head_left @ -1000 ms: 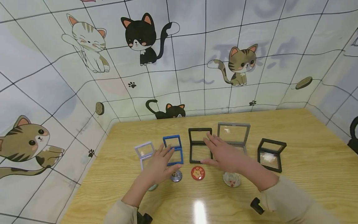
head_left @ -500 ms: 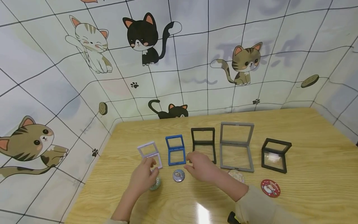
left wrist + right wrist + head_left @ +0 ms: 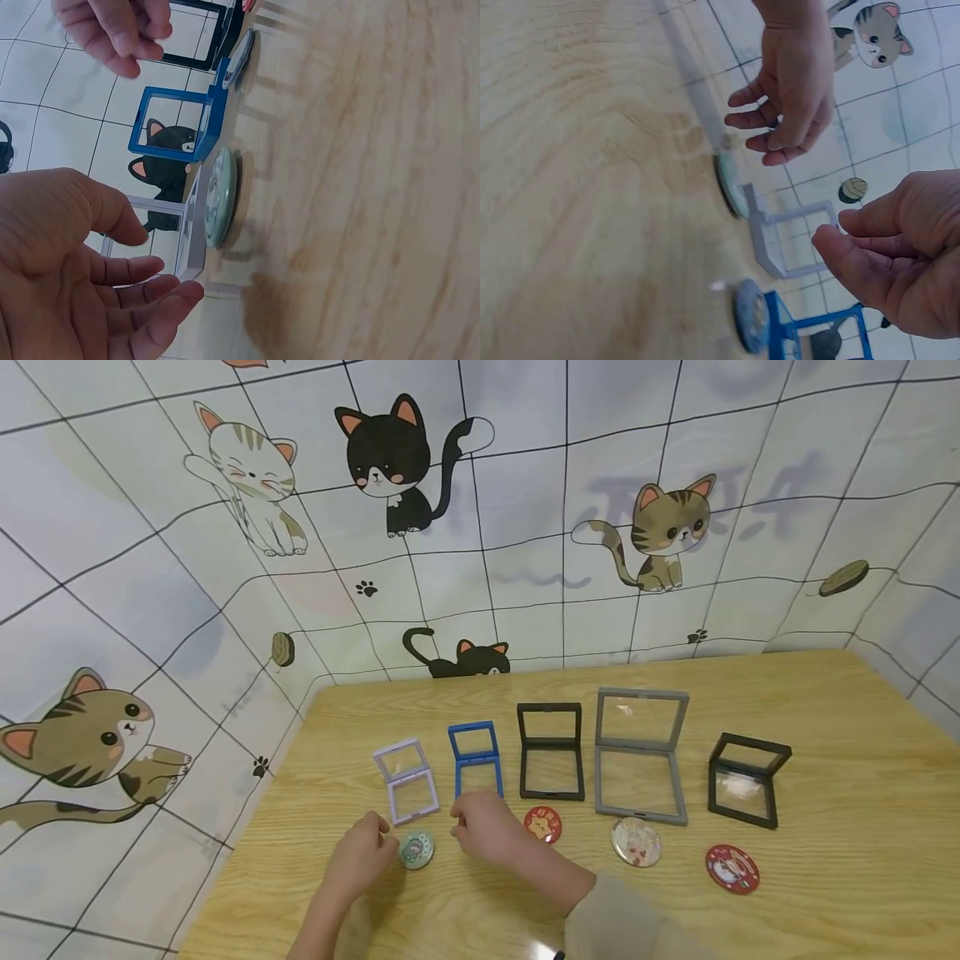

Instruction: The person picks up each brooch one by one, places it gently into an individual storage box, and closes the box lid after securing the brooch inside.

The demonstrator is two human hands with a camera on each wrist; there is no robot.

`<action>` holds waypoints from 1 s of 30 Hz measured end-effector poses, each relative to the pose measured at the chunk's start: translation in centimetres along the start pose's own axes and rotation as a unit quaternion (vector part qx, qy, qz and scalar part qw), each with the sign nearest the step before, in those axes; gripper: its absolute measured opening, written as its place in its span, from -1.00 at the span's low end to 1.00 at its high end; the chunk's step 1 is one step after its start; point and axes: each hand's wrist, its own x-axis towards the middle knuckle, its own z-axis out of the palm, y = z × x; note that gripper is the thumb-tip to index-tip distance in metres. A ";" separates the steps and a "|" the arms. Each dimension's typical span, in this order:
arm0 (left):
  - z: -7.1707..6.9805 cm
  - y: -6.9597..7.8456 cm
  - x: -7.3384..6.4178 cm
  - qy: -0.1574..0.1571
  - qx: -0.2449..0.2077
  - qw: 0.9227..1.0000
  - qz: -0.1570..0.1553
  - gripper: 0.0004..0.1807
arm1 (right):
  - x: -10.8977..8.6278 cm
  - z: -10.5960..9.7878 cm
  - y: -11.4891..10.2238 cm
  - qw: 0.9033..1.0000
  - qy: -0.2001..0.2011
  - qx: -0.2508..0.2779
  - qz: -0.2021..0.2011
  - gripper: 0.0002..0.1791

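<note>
While the left hand (image 3: 360, 857) is held just beside the green badge (image 3: 416, 850), low and left of centre in the head view, its fingers are loosely bent, a gap being left between thumb and fingertips. By the right hand (image 3: 487, 828), placed below the middle of that view, the lower edge of the blue frame (image 3: 477, 759) is covered; its fingers are curled, with a narrow gap shown at the thumb. Apart from them, the blue badge (image 3: 751, 316) is seen at the bottom of the right wrist view, near that frame.

Above the green badge, the lilac frame (image 3: 409, 778) is set. Further right on the table (image 3: 825, 735), a black frame (image 3: 551, 744), a grey frame (image 3: 637, 745) and a small black frame (image 3: 741, 767) are lined up.
</note>
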 end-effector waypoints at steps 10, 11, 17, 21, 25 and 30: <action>1.6 -0.2 -0.3 -0.015 -0.043 0.999 -0.028 -0.66 | 1.0 4.6 -1.0 0.997 -0.019 -0.039 0.069 -0.67; 1.7 -0.2 -0.3 -0.015 -0.043 0.999 -0.030 -0.65 | 1.0 4.9 -1.0 0.996 -0.019 -0.040 0.072 -0.67; 2.3 -0.4 -0.3 -0.011 -0.035 0.999 -0.020 -0.64 | 1.3 6.0 -1.0 0.994 -0.001 -0.048 0.096 -0.66; 2.5 -0.4 -0.2 -0.015 -0.030 0.999 -0.012 -0.62 | 1.6 6.3 -1.0 0.993 0.002 -0.069 0.100 -0.65; 2.4 -0.5 -0.3 -0.016 -0.028 0.999 -0.005 -0.61 | 1.8 6.5 -0.9 0.992 -0.002 -0.077 0.103 -0.68; 2.3 -0.6 -0.5 -0.016 -0.038 0.999 -0.003 -0.63 | 2.0 6.7 -0.8 0.991 -0.005 -0.081 0.103 -0.74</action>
